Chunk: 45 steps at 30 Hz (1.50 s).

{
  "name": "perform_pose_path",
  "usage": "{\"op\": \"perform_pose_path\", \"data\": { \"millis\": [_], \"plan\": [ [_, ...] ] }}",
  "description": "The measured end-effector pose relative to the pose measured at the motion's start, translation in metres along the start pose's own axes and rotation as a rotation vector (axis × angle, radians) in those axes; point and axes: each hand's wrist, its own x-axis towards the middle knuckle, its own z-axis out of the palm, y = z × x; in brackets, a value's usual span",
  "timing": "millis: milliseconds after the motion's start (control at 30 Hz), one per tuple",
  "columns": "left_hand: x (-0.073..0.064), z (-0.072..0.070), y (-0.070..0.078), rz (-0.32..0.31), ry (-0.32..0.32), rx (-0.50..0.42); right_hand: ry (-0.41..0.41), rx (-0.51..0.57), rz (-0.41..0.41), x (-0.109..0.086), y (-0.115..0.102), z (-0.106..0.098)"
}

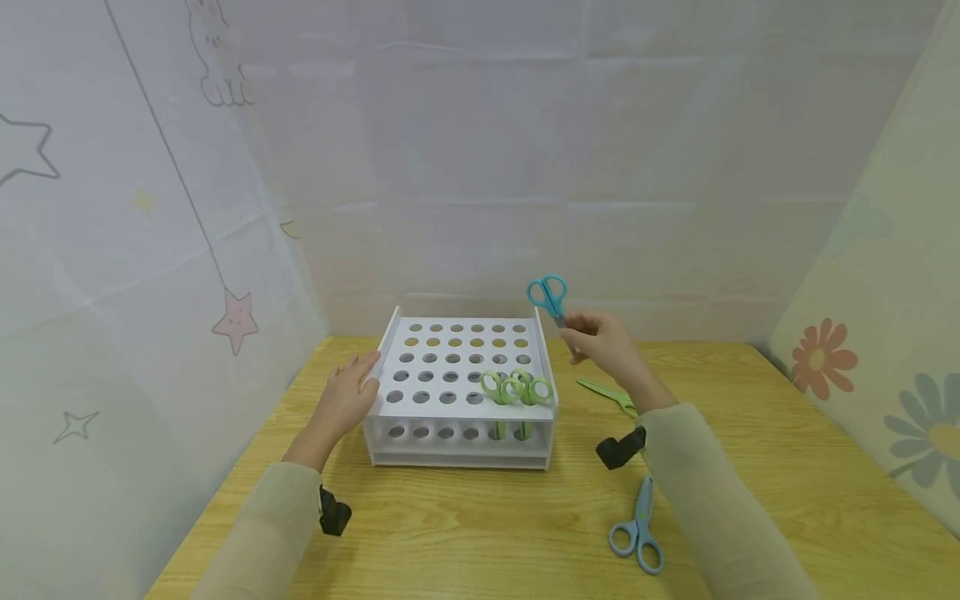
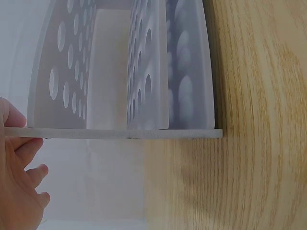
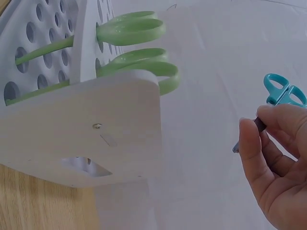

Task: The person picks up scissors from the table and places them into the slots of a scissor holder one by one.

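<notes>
A white rack (image 1: 461, 408) with rows of round holes stands on the table. At its left side panel is my left hand (image 1: 347, 392); the left wrist view has the panel's edge between thumb and fingers (image 2: 29, 152). My right hand (image 1: 600, 337) pinches teal-handled scissors (image 1: 551, 296) by the blades, handles up, just beyond the rack's right side. Two green scissors (image 1: 501, 387) (image 1: 531, 387) stand in holes at the rack's front right, blades down through the lower shelf. In the right wrist view the teal scissors (image 3: 288, 91) are apart from the rack (image 3: 120, 115).
Another pair of green scissors (image 1: 611, 394) lies on the wooden table (image 1: 465, 533) right of the rack, partly behind the right arm. Grey-blue scissors (image 1: 639, 525) lie nearer the front, blades pointing away. White cloth (image 1: 480, 167) hangs behind and at both sides.
</notes>
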Motion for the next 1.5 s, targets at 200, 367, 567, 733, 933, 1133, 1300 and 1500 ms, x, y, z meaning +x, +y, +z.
{"op": "perform_pose_path", "data": {
  "millis": [200, 367, 567, 733, 933, 1133, 1300, 1500],
  "plan": [
    [0.000, 0.000, 0.000, -0.004, -0.005, -0.005, -0.007, 0.040, -0.015, -0.001, -0.006, 0.003],
    [0.000, 0.000, 0.000, -0.004, -0.002, -0.004, -0.001, 0.067, -0.024, 0.000, -0.011, 0.007],
    [0.001, 0.000, 0.000, -0.002, 0.002, -0.005, 0.004, 0.107, -0.044, 0.000, -0.018, 0.013],
    [0.000, 0.000, 0.000, 0.002, 0.005, -0.002, -0.010, 0.140, -0.049, -0.001, -0.023, 0.017],
    [0.001, 0.000, 0.000, 0.004, 0.003, -0.010, -0.025, 0.173, -0.067, -0.002, -0.026, 0.024],
    [0.000, 0.000, 0.000, 0.003, 0.004, -0.007, -0.042, 0.236, -0.128, 0.000, -0.026, 0.030],
    [0.000, 0.000, 0.001, 0.005, 0.008, -0.005, -0.060, 0.274, -0.165, 0.001, -0.027, 0.035],
    [0.000, 0.000, 0.001, 0.011, 0.011, -0.001, -0.092, 0.312, -0.163, 0.001, -0.028, 0.042]
  ]
}}
